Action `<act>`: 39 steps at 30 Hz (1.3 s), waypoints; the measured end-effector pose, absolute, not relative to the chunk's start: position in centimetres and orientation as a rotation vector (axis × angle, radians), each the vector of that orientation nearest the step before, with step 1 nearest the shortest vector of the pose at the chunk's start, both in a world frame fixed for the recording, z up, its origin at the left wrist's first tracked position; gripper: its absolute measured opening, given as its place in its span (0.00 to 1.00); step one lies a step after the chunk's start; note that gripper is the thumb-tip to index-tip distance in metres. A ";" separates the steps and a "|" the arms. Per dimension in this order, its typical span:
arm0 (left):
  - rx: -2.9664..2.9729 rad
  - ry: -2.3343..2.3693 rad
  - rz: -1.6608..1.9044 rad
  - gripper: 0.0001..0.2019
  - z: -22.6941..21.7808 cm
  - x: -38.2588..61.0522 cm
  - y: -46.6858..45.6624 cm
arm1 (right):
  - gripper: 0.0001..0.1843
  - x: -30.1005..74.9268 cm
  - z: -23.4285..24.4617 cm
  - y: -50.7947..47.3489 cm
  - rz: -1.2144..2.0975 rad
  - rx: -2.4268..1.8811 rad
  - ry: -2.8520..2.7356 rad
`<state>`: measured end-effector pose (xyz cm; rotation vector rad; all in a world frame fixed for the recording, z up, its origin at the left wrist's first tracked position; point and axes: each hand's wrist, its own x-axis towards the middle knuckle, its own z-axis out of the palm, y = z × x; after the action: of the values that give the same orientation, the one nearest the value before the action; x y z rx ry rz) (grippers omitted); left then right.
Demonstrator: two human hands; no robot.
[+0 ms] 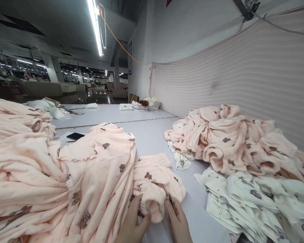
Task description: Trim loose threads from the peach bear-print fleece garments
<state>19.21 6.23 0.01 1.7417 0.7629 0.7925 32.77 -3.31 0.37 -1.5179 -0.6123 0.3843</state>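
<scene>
Pale-pink, bear-printed fleece garment (150,168) is laid on the flat pale worktop (148,140), toward its front edge. Its round cuff (153,193) is gripped by the left hand (134,221), a slim black tool (170,199) by the right hand (178,218).

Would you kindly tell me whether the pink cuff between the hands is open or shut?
Open: between the left hand and right hand, the cuff forms a rounded ring, its inside showing.

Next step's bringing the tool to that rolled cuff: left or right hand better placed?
Right, I'd say: the right hand already holds the thin dark tool, tip up, right beside the cuff. The left hand is at the cuff's other side, no tool visible, so better suited to steadying.
</scene>
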 end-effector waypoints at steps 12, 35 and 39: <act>2.128 0.897 0.940 0.21 2.2 17.2 6.7 | 0.17 31.4 1.3 -3.4 0.342 -1.602 -0.711; 1.317 0.611 0.697 0.14 3.7 17.1 6.7 | 0.11 31.9 3.0 -2.8 0.097 -1.817 -1.131; 0.881 0.532 0.565 0.17 4.2 17.5 6.6 | 0.16 31.1 2.7 -3.9 0.115 -1.702 -1.232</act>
<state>17.50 6.57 4.18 0.8809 0.5320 0.5651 31.13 -3.94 2.69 -1.7022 -1.2321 0.1145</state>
